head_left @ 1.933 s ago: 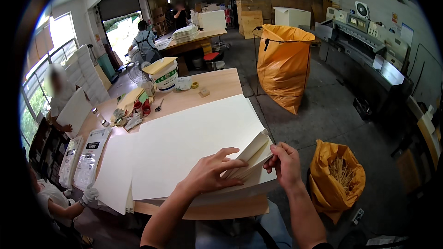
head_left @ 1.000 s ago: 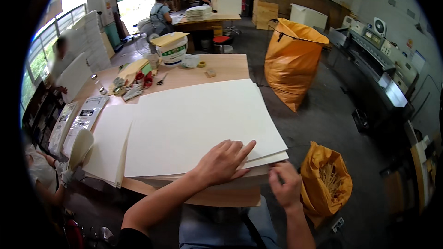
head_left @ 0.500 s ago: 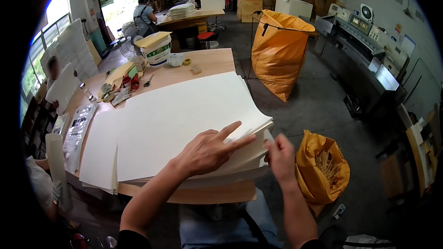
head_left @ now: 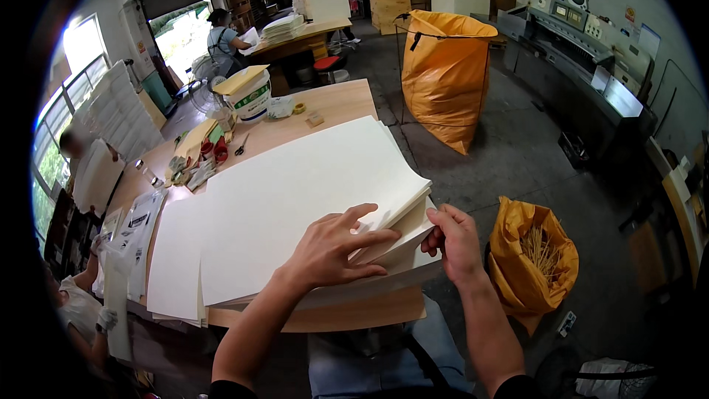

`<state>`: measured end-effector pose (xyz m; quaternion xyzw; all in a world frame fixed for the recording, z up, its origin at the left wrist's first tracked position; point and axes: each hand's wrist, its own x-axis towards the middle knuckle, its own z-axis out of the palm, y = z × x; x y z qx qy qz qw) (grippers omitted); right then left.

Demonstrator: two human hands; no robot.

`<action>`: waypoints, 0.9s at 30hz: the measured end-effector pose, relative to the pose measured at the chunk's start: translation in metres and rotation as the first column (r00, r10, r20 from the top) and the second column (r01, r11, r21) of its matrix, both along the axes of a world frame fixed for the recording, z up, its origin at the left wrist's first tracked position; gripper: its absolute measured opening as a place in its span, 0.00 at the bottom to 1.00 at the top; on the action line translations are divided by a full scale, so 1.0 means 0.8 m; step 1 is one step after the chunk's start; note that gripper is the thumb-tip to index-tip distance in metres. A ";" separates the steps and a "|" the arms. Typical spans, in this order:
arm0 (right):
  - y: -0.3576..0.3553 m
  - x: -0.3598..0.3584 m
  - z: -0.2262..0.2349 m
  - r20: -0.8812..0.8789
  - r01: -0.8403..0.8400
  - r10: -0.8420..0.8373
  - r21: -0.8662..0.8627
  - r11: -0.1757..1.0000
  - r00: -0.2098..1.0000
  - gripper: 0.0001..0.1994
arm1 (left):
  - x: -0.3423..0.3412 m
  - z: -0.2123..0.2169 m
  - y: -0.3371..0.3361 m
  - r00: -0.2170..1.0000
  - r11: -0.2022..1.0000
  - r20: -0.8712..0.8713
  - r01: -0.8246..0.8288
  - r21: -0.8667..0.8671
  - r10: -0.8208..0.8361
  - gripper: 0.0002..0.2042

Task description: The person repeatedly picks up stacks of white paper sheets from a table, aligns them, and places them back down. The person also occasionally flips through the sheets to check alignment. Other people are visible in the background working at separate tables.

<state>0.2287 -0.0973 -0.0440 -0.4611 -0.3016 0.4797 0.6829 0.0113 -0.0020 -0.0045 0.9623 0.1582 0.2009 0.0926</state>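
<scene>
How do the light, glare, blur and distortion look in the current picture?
Head view: daylight washes out most of the doorway; head view: glare whitens the plate on the machine at right; head view: the left hand, right hand and paper read clearly; head view: the table's near edge bows, and the corners go black.

Your left hand hides the part of the paper stack beneath it. How much of that stack your right hand pinches, you cannot tell. Far left of your left hand, a co-worker's face is blurred; below both hands, the view's lower edge cuts off your sleeves.
</scene>
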 end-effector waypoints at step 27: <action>-0.002 0.004 0.000 -0.008 -0.047 0.048 0.067 0.997 0.999 0.17 | 0.002 0.007 0.001 1.000 0.999 0.014 0.027 -0.038 -0.026 0.22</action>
